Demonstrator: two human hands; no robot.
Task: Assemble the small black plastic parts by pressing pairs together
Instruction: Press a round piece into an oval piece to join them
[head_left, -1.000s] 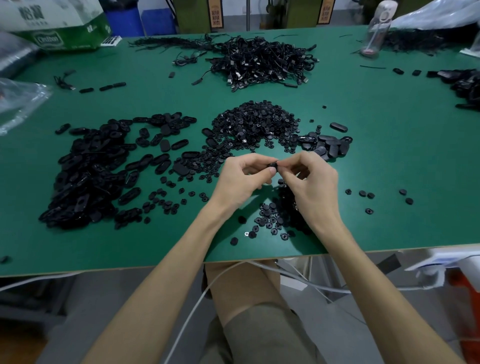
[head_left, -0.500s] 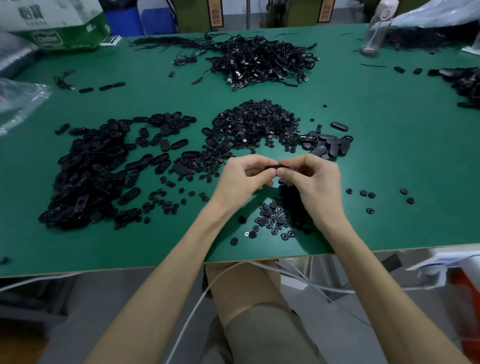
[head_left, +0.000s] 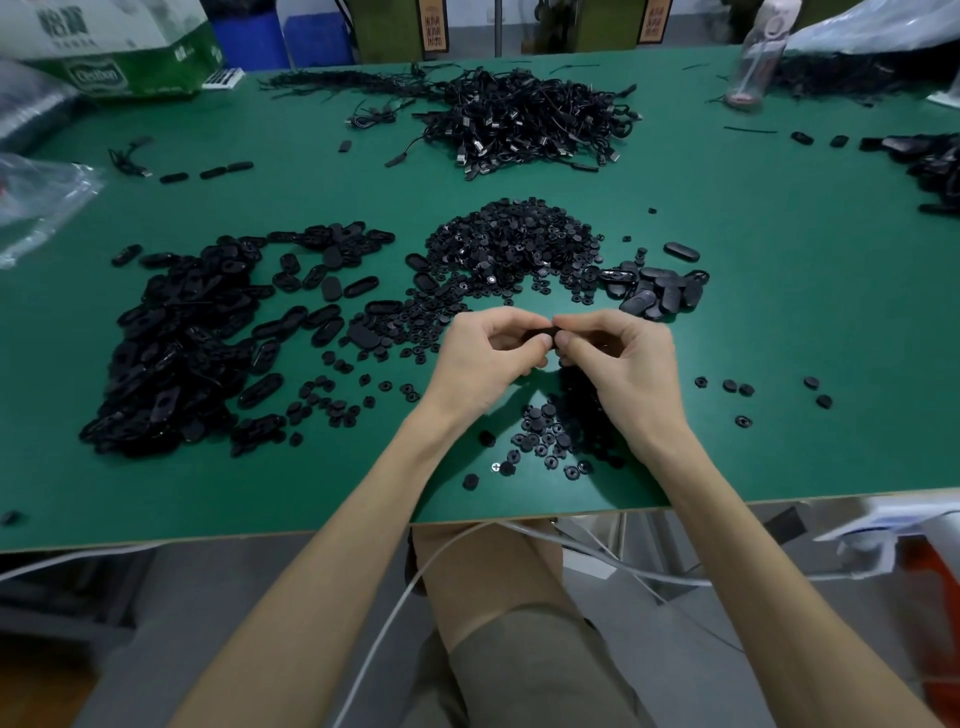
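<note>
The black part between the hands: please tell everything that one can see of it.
The part is small, black and looks like matte plastic. Only a short dark strip shows; the rest is hidden, so its shape is unclear. It lies roughly level, above the table, pinched from both ends by the left hand and the right hand.
</note>
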